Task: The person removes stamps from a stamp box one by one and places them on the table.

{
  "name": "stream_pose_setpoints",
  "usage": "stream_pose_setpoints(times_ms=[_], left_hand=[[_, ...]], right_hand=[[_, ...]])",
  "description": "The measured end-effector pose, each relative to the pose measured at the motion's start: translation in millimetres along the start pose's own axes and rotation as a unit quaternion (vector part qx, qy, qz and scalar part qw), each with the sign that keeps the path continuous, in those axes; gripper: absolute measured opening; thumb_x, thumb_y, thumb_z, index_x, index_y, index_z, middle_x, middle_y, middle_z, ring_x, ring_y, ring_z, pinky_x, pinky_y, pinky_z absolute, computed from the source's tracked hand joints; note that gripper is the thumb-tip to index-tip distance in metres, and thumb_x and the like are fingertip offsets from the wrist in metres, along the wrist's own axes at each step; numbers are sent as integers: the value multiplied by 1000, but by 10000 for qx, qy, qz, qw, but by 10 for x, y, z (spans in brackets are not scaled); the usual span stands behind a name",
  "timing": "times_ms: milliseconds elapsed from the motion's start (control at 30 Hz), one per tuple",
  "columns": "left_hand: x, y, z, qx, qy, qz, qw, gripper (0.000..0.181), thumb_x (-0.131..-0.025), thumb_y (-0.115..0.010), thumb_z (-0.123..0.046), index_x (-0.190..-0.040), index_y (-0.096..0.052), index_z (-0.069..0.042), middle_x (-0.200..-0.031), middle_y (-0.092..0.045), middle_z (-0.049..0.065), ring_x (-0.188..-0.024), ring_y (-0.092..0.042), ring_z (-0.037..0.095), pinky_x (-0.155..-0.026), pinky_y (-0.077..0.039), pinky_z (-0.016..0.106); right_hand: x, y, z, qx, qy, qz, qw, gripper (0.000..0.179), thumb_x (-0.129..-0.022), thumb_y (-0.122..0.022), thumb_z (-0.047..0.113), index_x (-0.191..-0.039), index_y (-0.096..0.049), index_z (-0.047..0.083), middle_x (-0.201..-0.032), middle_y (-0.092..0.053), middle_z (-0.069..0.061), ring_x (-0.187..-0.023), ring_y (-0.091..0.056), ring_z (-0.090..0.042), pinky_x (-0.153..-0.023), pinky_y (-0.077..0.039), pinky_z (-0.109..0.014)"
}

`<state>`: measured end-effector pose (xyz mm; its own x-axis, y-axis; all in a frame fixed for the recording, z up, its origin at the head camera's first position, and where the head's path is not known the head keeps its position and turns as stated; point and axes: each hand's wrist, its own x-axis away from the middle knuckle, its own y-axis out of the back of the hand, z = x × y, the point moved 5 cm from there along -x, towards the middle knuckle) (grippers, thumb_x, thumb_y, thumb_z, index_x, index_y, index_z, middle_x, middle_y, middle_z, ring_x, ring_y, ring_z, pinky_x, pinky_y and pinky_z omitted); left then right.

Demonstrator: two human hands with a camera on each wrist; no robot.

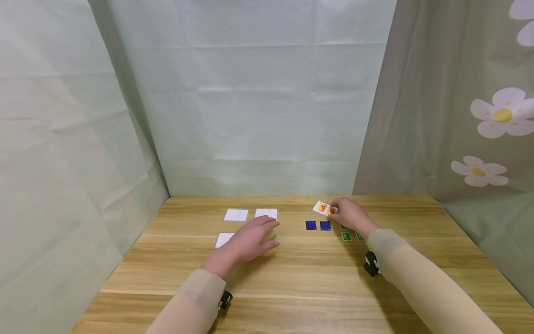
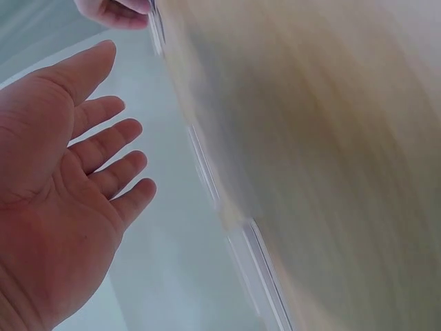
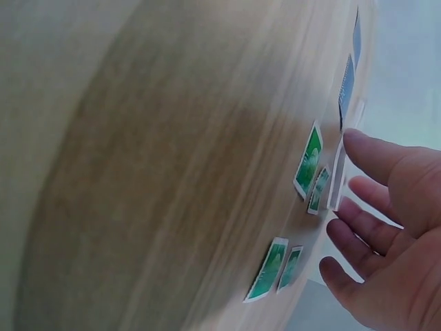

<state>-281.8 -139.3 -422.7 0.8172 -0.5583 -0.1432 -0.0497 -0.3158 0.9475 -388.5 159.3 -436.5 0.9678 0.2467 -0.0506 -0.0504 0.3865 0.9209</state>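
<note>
My right hand (image 1: pixel 352 215) pinches the end of a white card (image 1: pixel 320 207) printed with two orange-red pictures; its edge shows between thumb and fingers in the right wrist view. Below that hand lie several small green cards (image 1: pixel 346 236), partly hidden by it in the head view. Two dark blue cards (image 1: pixel 310 225) lie to their left. My left hand (image 1: pixel 250 240), fingers extended and holding nothing, hovers beside white cards: one (image 1: pixel 236 215) behind it, another (image 1: pixel 266 213) beyond its fingers, and a third (image 1: pixel 222 239) partly covered by it. In the left wrist view its palm (image 2: pixel 62 227) shows.
The cards lie on a wood-grain table (image 1: pixel 292 287). Pale cloth (image 1: pixel 258 102) hangs behind the table and to the left, and a curtain with white flowers (image 1: pixel 479 171) hangs at the right. Each wrist carries a small black device (image 1: pixel 371 263).
</note>
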Motion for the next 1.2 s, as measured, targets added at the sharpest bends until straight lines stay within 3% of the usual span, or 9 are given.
stream_pose_setpoints(times_ms=[433,733,967,1200], left_hand=[[-150,-38,-221,-86,-83,17,9999,59,-109,-74,-34,-157,-59,-4,-160,-58,15,-153,-48,35,-128,-35,50],[-167,-72,-277,-99,-85,28,9999,57,-109,-74,-34,-156,-60,-5,-158,-59,13,-151,-49,33,-128,-37,49],[-161,-97,-289,-44,-23,69,10000,57,-109,-73,-34,-157,-60,-7,-160,-58,11,-152,-49,31,-128,-37,49],[-154,-83,-281,-26,0,59,10000,58,-109,-73,-35,-158,-59,-8,-161,-57,11,-153,-48,32,-128,-36,50]], right_hand=[[-21,53,39,561,101,148,9983,49,-97,-88,30,-131,-72,-2,-126,-75,-18,-101,-69,-28,-97,-57,-52],[-32,41,3,553,25,229,9982,58,-94,-88,31,-136,-68,-4,-121,-74,-17,-94,-67,-26,-91,-58,-49],[6,17,16,385,186,190,9989,60,-93,-87,28,-138,-65,-6,-123,-74,-19,-90,-65,-25,-85,-57,-45],[104,37,137,133,526,73,9985,55,-93,-87,26,-135,-68,-5,-129,-74,-21,-96,-69,-23,-92,-60,-48]])
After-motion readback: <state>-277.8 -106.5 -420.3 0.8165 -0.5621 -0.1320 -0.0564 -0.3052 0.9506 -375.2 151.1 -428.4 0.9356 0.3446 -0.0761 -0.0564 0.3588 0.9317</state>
